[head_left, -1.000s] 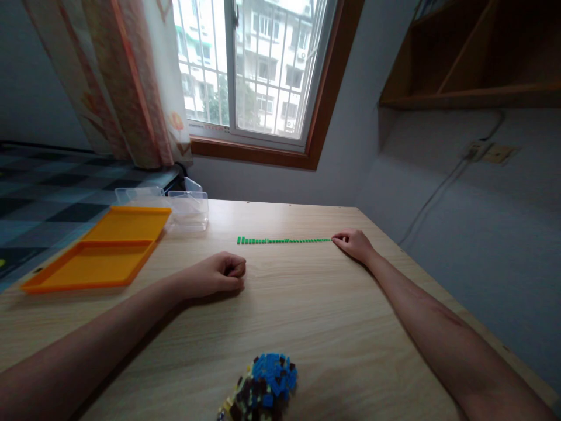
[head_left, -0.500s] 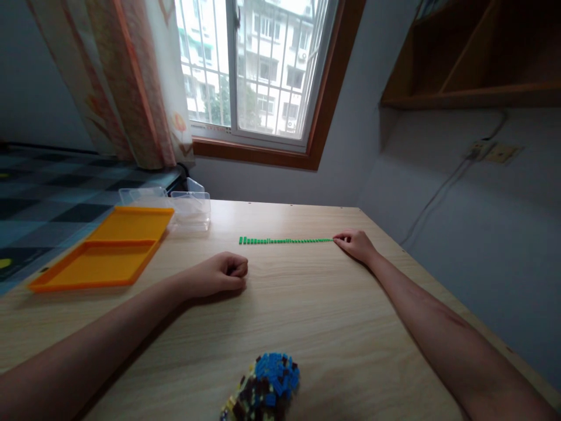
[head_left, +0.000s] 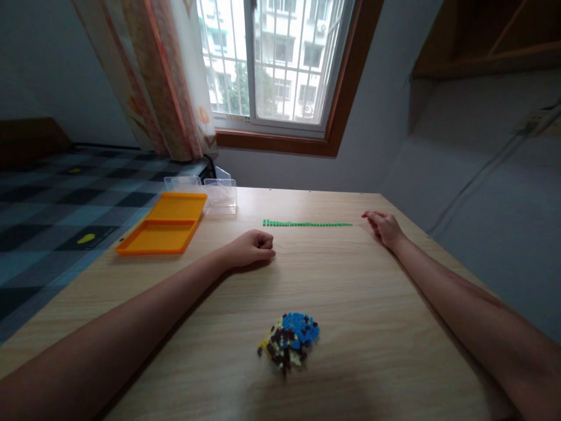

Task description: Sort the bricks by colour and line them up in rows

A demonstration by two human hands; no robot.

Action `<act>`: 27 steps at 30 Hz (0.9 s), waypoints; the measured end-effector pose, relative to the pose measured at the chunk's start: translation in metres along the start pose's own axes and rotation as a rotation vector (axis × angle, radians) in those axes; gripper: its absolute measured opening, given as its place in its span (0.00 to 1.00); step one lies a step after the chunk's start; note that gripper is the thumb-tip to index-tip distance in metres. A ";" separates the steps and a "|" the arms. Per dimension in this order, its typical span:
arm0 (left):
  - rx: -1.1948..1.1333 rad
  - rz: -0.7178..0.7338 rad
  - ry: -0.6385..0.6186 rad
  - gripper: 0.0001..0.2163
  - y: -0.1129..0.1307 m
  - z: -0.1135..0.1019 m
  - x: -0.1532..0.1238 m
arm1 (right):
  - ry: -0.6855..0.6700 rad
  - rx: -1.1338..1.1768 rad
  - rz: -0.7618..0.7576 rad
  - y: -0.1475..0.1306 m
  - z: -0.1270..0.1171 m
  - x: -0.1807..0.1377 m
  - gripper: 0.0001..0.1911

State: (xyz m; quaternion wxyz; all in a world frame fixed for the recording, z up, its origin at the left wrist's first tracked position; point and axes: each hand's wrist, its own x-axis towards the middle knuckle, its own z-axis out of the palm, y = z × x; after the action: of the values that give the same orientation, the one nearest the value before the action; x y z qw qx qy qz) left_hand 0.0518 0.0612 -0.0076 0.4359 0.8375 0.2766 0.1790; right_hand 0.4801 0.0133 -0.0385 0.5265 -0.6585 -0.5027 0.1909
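A long row of small green building bricks (head_left: pixel 302 224) runs across the far part of the table, with larger pieces at its left end. Just past its right end is my right hand (head_left: pixel 384 229), apart from the bricks, fingers loosely stretched and parted; I see nothing in them. My left hand (head_left: pixel 252 248) rests as a fist on the tabletop, nearer than the row's left end. Whatever that fist may enclose is hidden. Closer to me lies a loose pile of tiny bricks (head_left: pixel 291 339) in blue, dark brown, cream and yellow.
An orange hinged case (head_left: pixel 153 237) lies opened out on the table's (head_left: pixel 350 280) left side. Clear plastic boxes (head_left: pixel 221 199) stand behind it. A checkered bed (head_left: pixel 48 193) adjoins the left edge; the wall (head_left: pixel 473 175) runs along the right.
My right hand has drawn away to the right from the row's end, and its fingers have loosened. The left fist keeps its place by the row. The head view has shifted, showing more of the pile.
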 end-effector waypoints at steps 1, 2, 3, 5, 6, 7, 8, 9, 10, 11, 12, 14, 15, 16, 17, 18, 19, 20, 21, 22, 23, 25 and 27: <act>0.018 0.002 0.010 0.17 0.000 0.001 0.000 | -0.021 0.039 0.019 -0.003 0.003 -0.006 0.23; 0.033 0.005 0.021 0.18 -0.001 0.002 0.001 | -0.046 0.074 0.036 -0.007 0.006 -0.012 0.22; 0.048 0.007 0.029 0.18 -0.001 0.003 0.001 | -0.072 0.105 0.050 -0.011 0.010 -0.020 0.22; 0.079 0.009 0.043 0.19 -0.001 0.004 0.002 | -0.122 0.159 0.072 -0.019 0.019 -0.037 0.22; 0.098 0.010 0.048 0.19 0.000 0.005 0.002 | -0.146 0.182 0.080 -0.024 0.024 -0.045 0.22; 0.117 0.010 0.049 0.19 0.000 0.005 0.003 | -0.169 0.204 0.086 -0.029 0.030 -0.054 0.22; 0.134 0.008 0.049 0.19 0.001 0.006 0.003 | -0.193 0.223 0.091 -0.034 0.035 -0.063 0.23; 0.144 0.006 0.052 0.19 0.002 0.007 0.003 | -0.215 0.241 0.094 -0.039 0.041 -0.071 0.23; 0.151 0.005 0.054 0.19 0.003 0.007 0.002 | -0.236 0.257 0.094 -0.045 0.046 -0.080 0.24; 0.155 0.004 0.057 0.19 0.004 0.008 0.002 | -0.257 0.270 0.092 -0.050 0.052 -0.088 0.24; 0.157 0.006 0.058 0.18 0.005 0.009 0.000 | -0.278 0.282 0.087 -0.055 0.059 -0.095 0.24; 0.156 0.018 0.053 0.17 0.008 0.011 -0.004 | -0.318 0.305 0.070 -0.065 0.072 -0.109 0.25; 0.153 0.027 0.044 0.17 0.010 0.012 -0.007 | -0.337 0.316 0.059 -0.071 0.078 -0.114 0.26; 0.148 0.039 0.031 0.16 0.012 0.014 -0.010 | -0.359 0.324 0.047 -0.076 0.085 -0.119 0.26; 0.145 0.052 0.014 0.15 0.015 0.015 -0.013 | -0.378 0.330 0.035 -0.081 0.091 -0.123 0.26; 0.138 0.062 -0.007 0.14 0.017 0.017 -0.017 | -0.396 0.335 0.024 -0.086 0.096 -0.127 0.26; 0.118 0.064 -0.033 0.13 0.019 0.018 -0.021 | -0.412 0.338 0.016 -0.091 0.102 -0.129 0.26; 0.077 0.057 -0.062 0.12 0.021 0.019 -0.024 | -0.423 0.340 0.009 -0.095 0.107 -0.131 0.26; 0.012 0.042 -0.096 0.11 0.023 0.020 -0.029 | -0.432 0.342 0.004 -0.099 0.111 -0.132 0.26; -0.069 0.027 -0.120 0.11 0.024 0.020 -0.033 | -0.440 0.343 0.001 -0.102 0.115 -0.132 0.26; -0.147 0.019 -0.140 0.11 0.025 0.020 -0.038 | -0.446 0.344 -0.001 -0.104 0.118 -0.132 0.26; -0.275 0.036 -0.171 0.11 0.027 0.018 -0.048 | -0.454 0.346 -0.003 -0.106 0.122 -0.131 0.26; -0.348 0.065 -0.223 0.11 0.029 0.016 -0.057 | -0.456 0.359 -0.002 -0.104 0.123 -0.130 0.26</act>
State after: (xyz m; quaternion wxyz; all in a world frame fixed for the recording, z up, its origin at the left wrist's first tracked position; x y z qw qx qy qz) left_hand 0.0242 0.0026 0.0041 0.5959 0.7728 0.1642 0.1442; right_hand 0.2809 -0.0432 -0.0281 0.5081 -0.4944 -0.5669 0.4195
